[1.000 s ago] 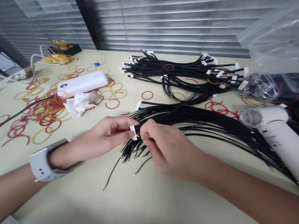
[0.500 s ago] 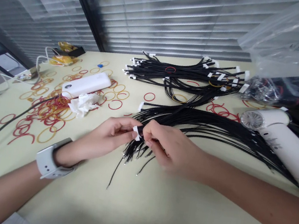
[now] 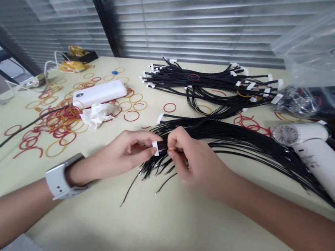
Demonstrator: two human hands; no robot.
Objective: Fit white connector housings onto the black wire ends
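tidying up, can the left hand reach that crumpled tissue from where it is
Probably yes: only tabletop separates the left hand from the crumpled tissue, though it would first have to release the white tag it pinches.

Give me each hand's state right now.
Left hand: closed, pinching the white tab on a black cable.
Right hand: closed, pinching that same black cable.
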